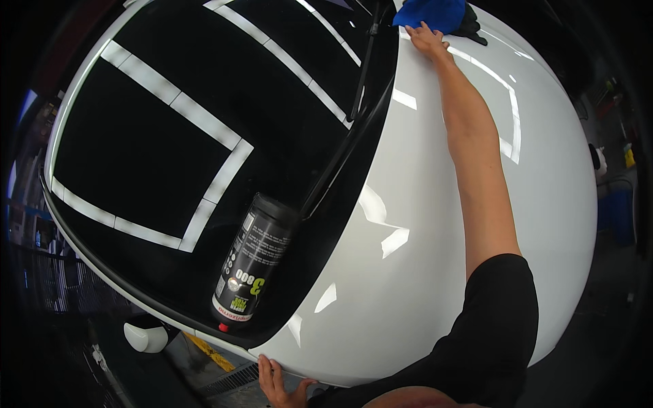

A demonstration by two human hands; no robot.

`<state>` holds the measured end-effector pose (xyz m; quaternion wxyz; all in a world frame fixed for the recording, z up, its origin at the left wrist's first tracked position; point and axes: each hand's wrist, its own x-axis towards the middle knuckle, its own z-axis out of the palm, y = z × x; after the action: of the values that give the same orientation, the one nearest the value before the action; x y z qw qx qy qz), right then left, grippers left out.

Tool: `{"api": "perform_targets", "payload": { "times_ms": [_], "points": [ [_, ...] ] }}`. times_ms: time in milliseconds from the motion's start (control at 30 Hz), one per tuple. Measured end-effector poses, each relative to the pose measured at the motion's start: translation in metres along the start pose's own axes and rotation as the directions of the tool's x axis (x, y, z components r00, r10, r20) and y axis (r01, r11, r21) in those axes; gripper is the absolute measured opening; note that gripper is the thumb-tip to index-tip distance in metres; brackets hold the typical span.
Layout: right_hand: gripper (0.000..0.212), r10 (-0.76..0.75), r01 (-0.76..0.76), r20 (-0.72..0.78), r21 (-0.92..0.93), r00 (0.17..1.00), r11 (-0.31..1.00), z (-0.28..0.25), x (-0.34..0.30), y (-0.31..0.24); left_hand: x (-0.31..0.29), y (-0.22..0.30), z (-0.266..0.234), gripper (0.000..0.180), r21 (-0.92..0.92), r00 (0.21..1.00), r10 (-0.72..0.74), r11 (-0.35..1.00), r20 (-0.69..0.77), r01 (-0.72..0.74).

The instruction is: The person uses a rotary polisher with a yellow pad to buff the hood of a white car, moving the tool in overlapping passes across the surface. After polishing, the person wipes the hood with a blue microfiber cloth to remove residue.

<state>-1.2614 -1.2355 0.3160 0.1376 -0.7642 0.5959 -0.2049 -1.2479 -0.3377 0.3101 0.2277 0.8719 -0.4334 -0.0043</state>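
Observation:
My right arm stretches across the white car hood [422, 224] to its far side. There my right hand [427, 42] has its fingers stretched out and apart, with the fingertips at the near edge of a blue cloth [432, 15]. A dark grey cloth-like piece [471, 28] lies against the blue one, partly cut off by the picture's edge. My left hand [280, 385] rests with spread fingers at the near edge of the car body, holding nothing. Near it, a black bottle [253, 262] with a red tip lies on the lower windshield, its tip toward me.
The dark windshield [143, 143] mirrors bright light strips. A wiper arm [340, 146] runs along its base. The white side mirror [146, 336] sticks out at the lower left. Beside the car are a floor grate [235, 381] and a yellow strip [212, 353].

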Motion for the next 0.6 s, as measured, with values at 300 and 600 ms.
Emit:
{"api": "perform_targets", "payload": {
  "times_ms": [300, 600],
  "points": [
    [0.052, 0.137, -0.123, 0.132, -0.107, 0.982, 0.987, -0.019, 0.020, 0.014, 0.003, -0.005, -0.012, 0.083, 0.002, 0.998, -0.023, 1.000, 0.065, 0.023],
    [0.041, -0.395, 0.687, -0.703, 0.182, 0.591, 0.703, -0.272, -0.096, 0.012, -0.001, -0.010, 0.001, 0.116, -0.053, 0.998, -0.027, 0.998, 0.063, 0.031]
  ]
}}
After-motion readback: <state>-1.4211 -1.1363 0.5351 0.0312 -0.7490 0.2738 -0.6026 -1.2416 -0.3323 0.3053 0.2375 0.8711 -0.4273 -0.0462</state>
